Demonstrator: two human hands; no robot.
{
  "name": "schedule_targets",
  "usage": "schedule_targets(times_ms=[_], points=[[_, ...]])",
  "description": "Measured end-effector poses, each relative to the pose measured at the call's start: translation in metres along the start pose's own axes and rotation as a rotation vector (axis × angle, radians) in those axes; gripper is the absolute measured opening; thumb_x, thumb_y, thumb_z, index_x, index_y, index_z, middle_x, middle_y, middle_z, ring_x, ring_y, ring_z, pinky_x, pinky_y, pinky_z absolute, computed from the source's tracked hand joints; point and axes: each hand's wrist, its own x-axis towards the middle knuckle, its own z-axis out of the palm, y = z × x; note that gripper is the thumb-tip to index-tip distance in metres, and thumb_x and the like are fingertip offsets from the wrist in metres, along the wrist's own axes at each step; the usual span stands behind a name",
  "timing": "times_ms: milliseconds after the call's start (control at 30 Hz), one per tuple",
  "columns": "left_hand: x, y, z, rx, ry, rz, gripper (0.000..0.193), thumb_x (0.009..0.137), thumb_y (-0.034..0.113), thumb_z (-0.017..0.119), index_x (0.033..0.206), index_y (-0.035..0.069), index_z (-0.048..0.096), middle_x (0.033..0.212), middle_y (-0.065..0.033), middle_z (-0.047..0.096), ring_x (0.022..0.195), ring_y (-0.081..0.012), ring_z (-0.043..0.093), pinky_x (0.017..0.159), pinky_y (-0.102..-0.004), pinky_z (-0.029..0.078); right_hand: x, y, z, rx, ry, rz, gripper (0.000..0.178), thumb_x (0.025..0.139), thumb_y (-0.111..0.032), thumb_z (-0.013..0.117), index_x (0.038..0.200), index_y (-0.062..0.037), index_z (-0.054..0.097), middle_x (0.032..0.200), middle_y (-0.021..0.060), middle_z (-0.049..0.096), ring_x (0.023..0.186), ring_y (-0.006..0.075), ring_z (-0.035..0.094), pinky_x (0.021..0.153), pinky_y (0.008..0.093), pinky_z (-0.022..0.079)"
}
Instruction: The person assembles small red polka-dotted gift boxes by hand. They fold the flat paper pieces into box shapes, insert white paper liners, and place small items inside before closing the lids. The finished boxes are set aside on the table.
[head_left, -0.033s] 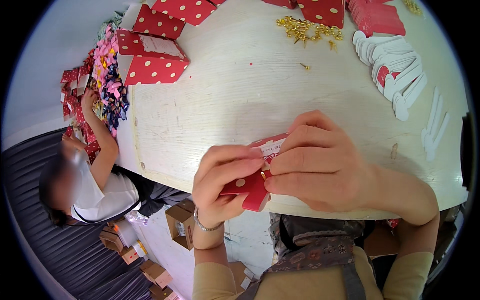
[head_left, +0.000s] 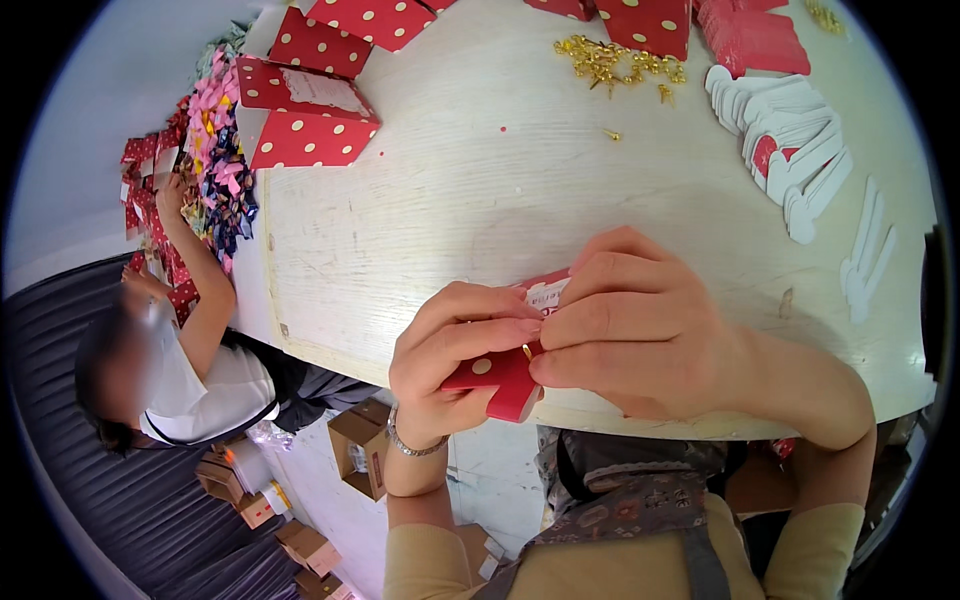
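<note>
Close to the table's near edge, a small folded red card box (head_left: 490,372) with cream dots and a white label is held between both hands. My left hand (head_left: 450,345) is closed around its left side, thumb beneath and fingers over the top. From the right, my right hand (head_left: 640,325) pinches the same box, its fingertips meeting those of the left. A small gold fastener (head_left: 527,352) shows at the box's face beside the right fingertips. What lies under the fingers is hidden.
Gold fasteners (head_left: 620,65) lie heaped at the back, with a single one (head_left: 613,134) nearer. White spoon-shaped cards (head_left: 790,130) and red cards (head_left: 755,40) sit at right. Dotted boxes (head_left: 310,140) stand back left. A co-worker (head_left: 200,370) reaches into wrapped pieces (head_left: 215,150) at far left.
My left fingers have shifted slightly right, closer against the right hand's fingertips, covering more of the label. The box stays almost in place.
</note>
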Motion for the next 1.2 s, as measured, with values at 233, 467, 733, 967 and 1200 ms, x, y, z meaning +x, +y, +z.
schedule_targets(times_ms=[233,467,733,967,1200], points=[[0.002,0.005,-0.002,-0.049,-0.020,-0.148,0.028,0.061,0.005,0.080,0.085,-0.001,0.066,0.096,-0.0142,0.064,0.088,-0.0245,0.063,0.078,-0.0319,0.050,-0.002,0.005,0.000,0.050,0.024,-0.030,0.015,0.064,-0.004,0.067,0.078,-0.0061,0.063,0.084,0.0018,0.059,0.074,0.0197,0.056,0.067,0.0295,0.046],[-0.002,0.005,0.002,0.048,0.041,-0.022,0.028,0.059,0.006,0.083,0.077,0.000,0.062,0.090,-0.0124,0.065,0.081,-0.0223,0.064,0.070,-0.0297,0.051,-0.002,0.004,0.003,0.056,0.054,-0.029,0.019,0.063,-0.005,0.069,0.081,-0.0055,0.063,0.084,0.0030,0.060,0.074,0.0210,0.057,0.063,0.0307,0.046],[-0.010,0.029,0.006,0.501,0.069,-0.007,0.026,0.065,0.019,0.079,0.073,0.003,0.061,0.079,-0.0101,0.062,0.066,-0.0180,0.060,0.055,-0.0273,0.047,0.012,-0.013,-0.009,-0.006,-0.176,0.078,0.025,0.068,-0.005,0.068,0.092,-0.0060,0.062,0.083,0.0041,0.062,0.074,0.0214,0.057,0.062,0.0315,0.047],[-0.024,0.034,0.020,0.331,0.220,-0.185,0.021,0.067,0.014,0.079,0.075,0.002,0.063,0.080,-0.0094,0.062,0.064,-0.0180,0.059,0.054,-0.0256,0.046,0.017,-0.024,-0.017,-0.019,-0.282,0.138,0.024,0.072,-0.005,0.068,0.096,-0.0087,0.066,0.079,0.0029,0.061,0.074,0.0209,0.056,0.062,0.0323,0.048],[-0.021,0.029,0.018,0.425,0.181,-0.017,0.016,0.070,0.012,0.076,0.077,0.004,0.064,0.086,-0.0083,0.065,0.067,-0.0189,0.061,0.056,-0.0261,0.047,0.024,-0.034,-0.021,0.199,-0.316,0.445,0.030,0.074,0.002,0.066,0.102,-0.0091,0.063,0.077,0.0042,0.060,0.079,0.0176,0.057,0.067,0.0286,0.050]])
